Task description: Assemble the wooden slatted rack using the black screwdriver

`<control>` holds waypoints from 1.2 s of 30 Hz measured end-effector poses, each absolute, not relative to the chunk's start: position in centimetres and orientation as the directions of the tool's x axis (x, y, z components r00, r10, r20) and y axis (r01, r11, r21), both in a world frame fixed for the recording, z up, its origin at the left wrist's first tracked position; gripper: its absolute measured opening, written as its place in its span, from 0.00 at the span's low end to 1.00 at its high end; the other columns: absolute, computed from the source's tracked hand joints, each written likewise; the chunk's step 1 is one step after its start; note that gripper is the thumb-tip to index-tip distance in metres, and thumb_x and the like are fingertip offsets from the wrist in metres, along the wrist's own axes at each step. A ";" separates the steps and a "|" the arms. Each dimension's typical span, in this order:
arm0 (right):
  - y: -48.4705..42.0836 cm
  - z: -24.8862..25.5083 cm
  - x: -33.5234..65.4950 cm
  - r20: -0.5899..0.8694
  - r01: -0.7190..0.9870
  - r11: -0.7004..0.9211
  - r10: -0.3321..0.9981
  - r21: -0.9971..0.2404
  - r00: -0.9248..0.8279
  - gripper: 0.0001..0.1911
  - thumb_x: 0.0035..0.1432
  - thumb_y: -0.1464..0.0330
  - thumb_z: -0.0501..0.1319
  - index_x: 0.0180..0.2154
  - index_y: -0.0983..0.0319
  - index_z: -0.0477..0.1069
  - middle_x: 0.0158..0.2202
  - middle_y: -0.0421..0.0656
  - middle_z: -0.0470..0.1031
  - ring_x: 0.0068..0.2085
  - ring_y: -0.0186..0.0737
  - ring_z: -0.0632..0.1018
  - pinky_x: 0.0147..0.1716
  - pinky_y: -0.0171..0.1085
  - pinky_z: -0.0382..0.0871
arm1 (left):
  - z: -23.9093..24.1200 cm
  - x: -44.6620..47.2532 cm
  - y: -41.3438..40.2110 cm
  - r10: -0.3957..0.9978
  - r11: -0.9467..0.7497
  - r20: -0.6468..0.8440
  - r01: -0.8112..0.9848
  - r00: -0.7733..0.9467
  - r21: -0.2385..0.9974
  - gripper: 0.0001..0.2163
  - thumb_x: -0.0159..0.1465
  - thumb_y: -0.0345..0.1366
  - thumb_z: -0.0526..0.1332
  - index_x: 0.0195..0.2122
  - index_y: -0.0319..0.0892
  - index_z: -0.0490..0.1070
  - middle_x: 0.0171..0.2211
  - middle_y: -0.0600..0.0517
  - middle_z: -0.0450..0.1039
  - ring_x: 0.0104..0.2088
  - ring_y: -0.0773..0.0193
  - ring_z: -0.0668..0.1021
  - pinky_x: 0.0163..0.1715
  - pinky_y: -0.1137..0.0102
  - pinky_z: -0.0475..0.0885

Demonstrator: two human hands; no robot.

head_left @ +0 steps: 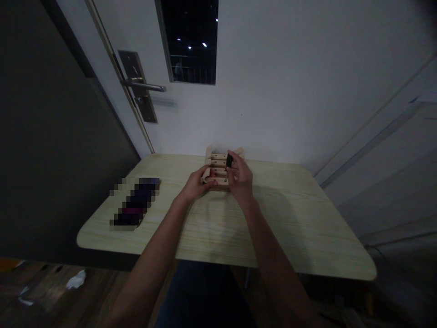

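Note:
A small slatted wooden piece (pixel 219 169) of pale wood, with dark holes or screws along its slats, is at the far side of the table. My left hand (pixel 197 183) is closed around its left end, thumb along the near edge. In my right hand (pixel 241 178) is a screwdriver (pixel 229 160) with a black handle, held nearly upright between the fingers. Its metal shaft points down to the right part of the near slat; whether the tip touches the wood is too small to tell. A reddish patch shows inside the wooden piece, near my left fingers.
The pale wood-grain table (pixel 280 228) has rounded front corners and stands against a white door (pixel 273 91). A metal door handle (pixel 145 85) is above its left side. A blurred-out dark object (pixel 138 202) lies at the left. White scraps (pixel 76 279) lie on the floor.

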State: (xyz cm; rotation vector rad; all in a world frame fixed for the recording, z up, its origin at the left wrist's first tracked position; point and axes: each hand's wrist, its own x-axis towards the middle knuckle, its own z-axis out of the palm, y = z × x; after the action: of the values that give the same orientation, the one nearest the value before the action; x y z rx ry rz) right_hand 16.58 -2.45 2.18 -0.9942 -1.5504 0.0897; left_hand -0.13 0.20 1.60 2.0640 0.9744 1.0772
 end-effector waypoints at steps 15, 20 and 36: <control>-2.5 1.8 16.7 0.794 0.562 0.634 0.605 -0.532 0.069 0.23 0.63 0.68 0.50 0.60 0.51 0.56 0.55 0.43 0.69 0.49 0.41 0.74 0.47 0.45 0.73 | 1.3 -0.2 0.4 0.811 -0.566 0.436 0.336 0.390 0.753 0.18 0.54 0.40 0.66 0.43 0.38 0.68 0.37 0.50 0.73 0.38 0.62 0.75 0.40 0.69 0.68; -2.3 1.7 16.5 0.793 0.556 0.629 0.602 -0.544 0.094 0.21 0.63 0.66 0.51 0.57 0.52 0.61 0.50 0.43 0.72 0.45 0.41 0.75 0.43 0.44 0.74 | 1.3 -0.1 0.3 0.803 -0.574 0.443 0.317 0.399 0.755 0.16 0.54 0.39 0.66 0.41 0.38 0.68 0.36 0.50 0.73 0.37 0.62 0.74 0.40 0.70 0.68; -2.5 1.8 16.7 0.749 0.506 0.610 0.652 -0.609 0.115 0.24 0.63 0.67 0.50 0.60 0.53 0.55 0.56 0.44 0.68 0.50 0.43 0.75 0.49 0.48 0.72 | 1.6 -0.1 0.2 0.824 -0.545 0.409 0.351 0.391 0.761 0.15 0.53 0.39 0.65 0.40 0.38 0.69 0.37 0.49 0.74 0.38 0.61 0.75 0.40 0.69 0.68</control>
State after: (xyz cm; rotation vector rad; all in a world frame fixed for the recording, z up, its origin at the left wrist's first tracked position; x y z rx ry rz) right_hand 16.74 -2.55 1.81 -1.0114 -1.5328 0.1396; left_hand -0.08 0.21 1.61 2.0802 1.0024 1.0745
